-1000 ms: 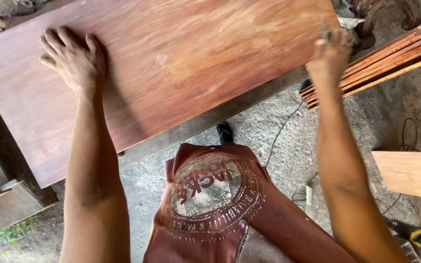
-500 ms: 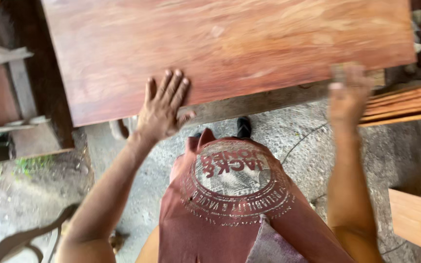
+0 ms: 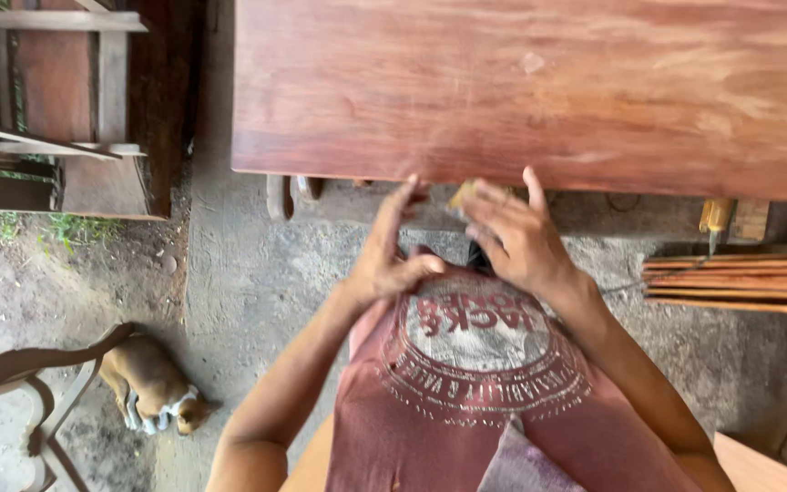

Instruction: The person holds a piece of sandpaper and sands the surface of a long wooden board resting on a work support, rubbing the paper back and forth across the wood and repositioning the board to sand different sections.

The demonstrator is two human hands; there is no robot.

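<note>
A large reddish-brown wooden board (image 3: 539, 91) fills the top of the view, its near edge just ahead of my body. My left hand (image 3: 389, 251) and my right hand (image 3: 516, 232) have come together just below that edge, in front of my red printed shirt. The right hand's fingers close around a small tan piece (image 3: 462, 194) that looks like sandpaper. The left hand's fingers stretch toward the same piece, and I cannot tell whether they grip it.
Wooden frames (image 3: 66, 109) stand at the upper left. A brown and white dog (image 3: 152, 387) lies on the concrete floor beside a curved chair frame (image 3: 11, 383). Thin wooden slats (image 3: 740, 282) are stacked at the right, with a yellow-handled tool (image 3: 714, 219) above them.
Both hands have left the board's surface and drawn in together below its near edge. The view has shifted, so the board now lies level across the top.
</note>
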